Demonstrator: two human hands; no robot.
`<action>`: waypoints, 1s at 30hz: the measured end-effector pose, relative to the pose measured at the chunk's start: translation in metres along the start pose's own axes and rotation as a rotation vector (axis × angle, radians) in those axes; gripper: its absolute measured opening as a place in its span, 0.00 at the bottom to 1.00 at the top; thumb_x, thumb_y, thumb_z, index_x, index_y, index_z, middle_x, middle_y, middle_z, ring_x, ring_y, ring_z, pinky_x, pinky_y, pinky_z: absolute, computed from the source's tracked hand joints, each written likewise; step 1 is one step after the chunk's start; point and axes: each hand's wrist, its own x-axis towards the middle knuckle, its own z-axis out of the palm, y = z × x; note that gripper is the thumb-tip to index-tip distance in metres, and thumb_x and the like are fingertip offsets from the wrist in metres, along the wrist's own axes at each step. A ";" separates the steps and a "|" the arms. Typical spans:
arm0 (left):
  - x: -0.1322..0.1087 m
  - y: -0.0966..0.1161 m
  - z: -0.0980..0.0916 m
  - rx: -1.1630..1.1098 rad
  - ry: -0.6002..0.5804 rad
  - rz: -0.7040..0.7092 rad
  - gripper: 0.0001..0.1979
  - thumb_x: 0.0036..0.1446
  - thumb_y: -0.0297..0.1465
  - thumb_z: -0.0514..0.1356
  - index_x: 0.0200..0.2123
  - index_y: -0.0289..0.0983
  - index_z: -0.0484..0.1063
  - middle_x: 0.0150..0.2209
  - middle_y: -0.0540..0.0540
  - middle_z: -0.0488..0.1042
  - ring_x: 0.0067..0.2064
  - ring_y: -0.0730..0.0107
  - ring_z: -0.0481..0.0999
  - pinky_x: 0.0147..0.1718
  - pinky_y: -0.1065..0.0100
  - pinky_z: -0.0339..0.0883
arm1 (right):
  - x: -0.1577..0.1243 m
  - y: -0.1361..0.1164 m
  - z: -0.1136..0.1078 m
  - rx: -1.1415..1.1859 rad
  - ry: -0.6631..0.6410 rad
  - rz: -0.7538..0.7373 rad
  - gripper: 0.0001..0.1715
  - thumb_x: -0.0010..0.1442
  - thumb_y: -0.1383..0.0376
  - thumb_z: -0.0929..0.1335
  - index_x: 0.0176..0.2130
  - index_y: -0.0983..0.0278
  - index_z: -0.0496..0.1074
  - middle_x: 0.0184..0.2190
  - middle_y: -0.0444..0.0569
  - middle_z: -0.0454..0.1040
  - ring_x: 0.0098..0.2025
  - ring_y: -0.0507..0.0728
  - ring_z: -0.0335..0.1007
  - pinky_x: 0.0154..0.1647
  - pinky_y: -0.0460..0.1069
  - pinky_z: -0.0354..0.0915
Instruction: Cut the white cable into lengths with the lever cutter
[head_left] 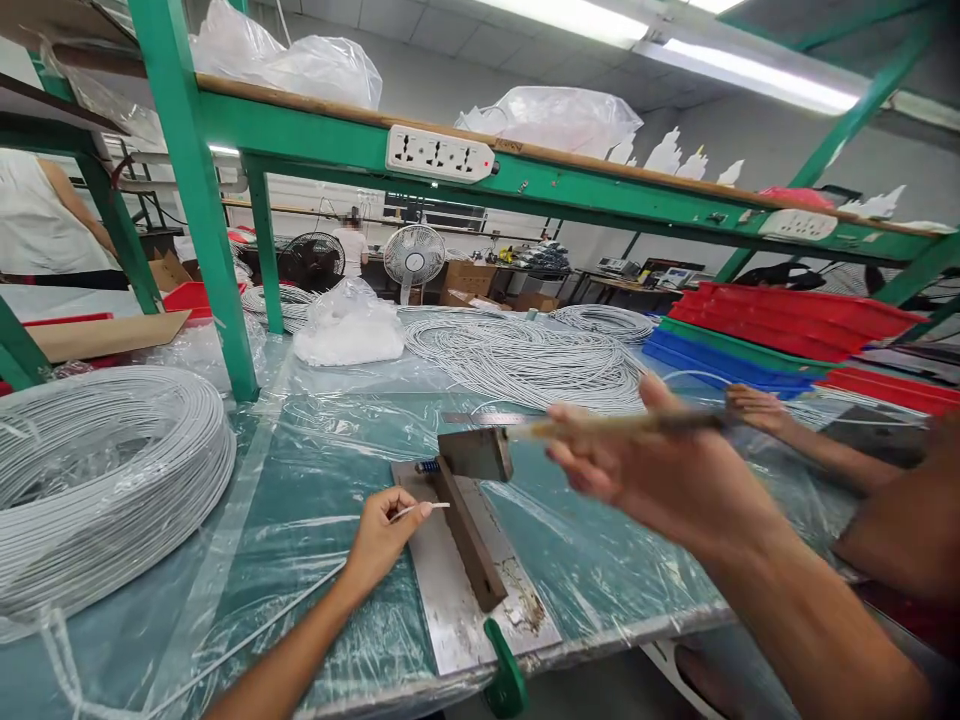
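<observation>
My left hand (386, 535) pinches a thin white cable (322, 580), its short end poking past the fingertips towards a metal bar (469, 535). That bar is fixed on a metal base plate (435, 600), with a blue spring near its far end. A broad blade (476, 455) stands raised above the far part of the bar. From the blade a long handle (622, 428) runs right, pale with a dark end. My right hand (645, 475) is blurred by motion. Its thumb and fingers look stretched apart, and the handle crosses in front of its palm.
A large cable coil (112, 470) lies on the left, with more loose coils (525, 355) behind. Stacked red, green and blue trays (787, 325) stand at right, near another person's hand (757, 408). A green clamp (504, 670) grips the front edge. A green shelf (322, 125) spans above.
</observation>
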 end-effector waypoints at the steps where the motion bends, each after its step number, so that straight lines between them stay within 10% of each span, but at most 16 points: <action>1: -0.001 -0.001 0.000 0.000 0.015 0.007 0.23 0.48 0.50 0.58 0.20 0.36 0.60 0.20 0.54 0.55 0.25 0.76 0.53 0.26 0.72 0.47 | 0.019 -0.011 0.004 0.082 -0.021 -0.020 0.44 0.58 0.39 0.45 0.45 0.66 0.67 0.33 0.58 0.72 0.24 0.53 0.65 0.28 0.48 0.66; 9: 0.000 -0.009 -0.005 0.033 0.151 0.050 0.25 0.55 0.53 0.49 0.21 0.38 0.53 0.21 0.54 0.48 0.25 0.75 0.50 0.25 0.71 0.44 | 0.168 -0.032 0.052 0.207 0.036 -0.126 0.36 0.62 0.42 0.50 0.48 0.67 0.64 0.36 0.58 0.76 0.34 0.56 0.73 0.33 0.46 0.67; 16: 0.003 -0.011 -0.009 0.021 0.207 0.050 0.27 0.55 0.56 0.47 0.20 0.38 0.53 0.21 0.54 0.50 0.25 0.75 0.52 0.25 0.71 0.47 | 0.217 -0.017 0.083 0.102 0.106 -0.130 0.28 0.64 0.51 0.58 0.54 0.68 0.59 0.30 0.55 0.76 0.31 0.55 0.73 0.33 0.46 0.66; 23: 0.009 0.015 -0.037 -0.186 0.414 0.116 0.26 0.51 0.55 0.53 0.21 0.37 0.60 0.21 0.53 0.57 0.25 0.75 0.55 0.25 0.72 0.51 | 0.142 -0.009 0.132 -0.004 0.148 -0.360 0.28 0.59 0.69 0.61 0.58 0.60 0.54 0.39 0.46 0.74 0.34 0.50 0.71 0.34 0.43 0.63; 30: -0.002 0.068 -0.077 -0.643 0.600 0.393 0.18 0.43 0.44 0.67 0.27 0.37 0.69 0.28 0.52 0.66 0.31 0.77 0.64 0.33 0.75 0.61 | 0.032 0.093 0.219 -0.146 -0.472 -0.474 0.18 0.51 0.71 0.65 0.43 0.63 0.73 0.33 0.46 0.75 0.37 0.57 0.70 0.40 0.49 0.64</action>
